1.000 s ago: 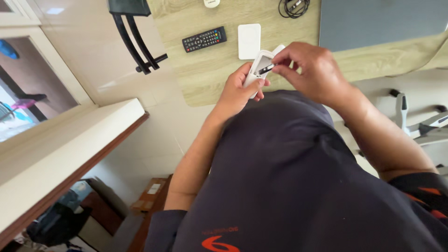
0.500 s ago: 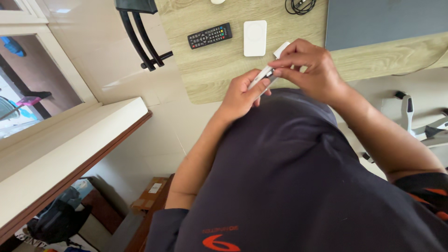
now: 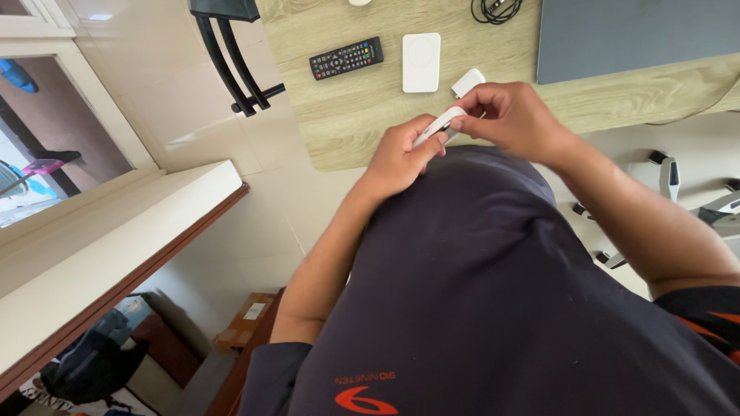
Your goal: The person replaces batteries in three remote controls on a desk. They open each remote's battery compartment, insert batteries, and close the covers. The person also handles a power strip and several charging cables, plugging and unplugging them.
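We hold a slim white remote-like device [image 3: 436, 125] between both hands, just above the near edge of the light wooden table [image 3: 347, 115] and close to our dark shirt [image 3: 478, 293]. Our left hand [image 3: 397, 158] is curled around its lower end, thumb lying along the top. Our right hand [image 3: 512, 115] is closed over the upper end, fingertips pinching at a small dark part there; we cannot tell what that part is. The device tilts up from left hand to right. On the table just beyond our right hand lies a small white cover piece [image 3: 468, 82], apart from the device. Farther back sit a flat white rectangular box [image 3: 422, 62] and, to its left, a black remote control [image 3: 347, 58] with coloured buttons. A coiled black cable [image 3: 496, 9] lies at the far edge, and a grey panel [image 3: 640, 35] covers the table's right part.
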